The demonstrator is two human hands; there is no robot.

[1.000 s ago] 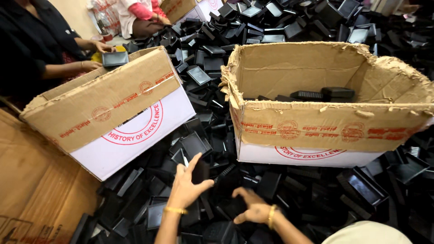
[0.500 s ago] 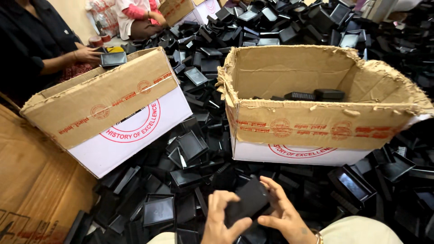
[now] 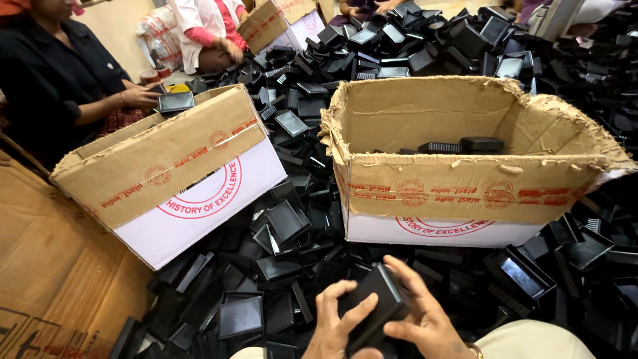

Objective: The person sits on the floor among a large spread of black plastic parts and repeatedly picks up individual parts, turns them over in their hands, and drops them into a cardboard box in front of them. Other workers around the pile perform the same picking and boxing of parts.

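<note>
Both my hands hold one small black plastic box at the bottom centre. My left hand grips its left side with the fingers curled over the edge. My right hand wraps its right side, fingers over the top. Under and around them lies a deep heap of the same black boxes and lids. Straight ahead stands an open cardboard carton with torn flaps and a few black boxes on its bottom.
A second open carton stands to the left, tilted. Flat cardboard covers the floor at the far left. A person in black sits behind that carton holding a black box; another person in white sits further back. A third carton stands at the back.
My hands were spread apart over the heap a second ago. They came together on one black box and now hold it closer to me, turned on edge.
</note>
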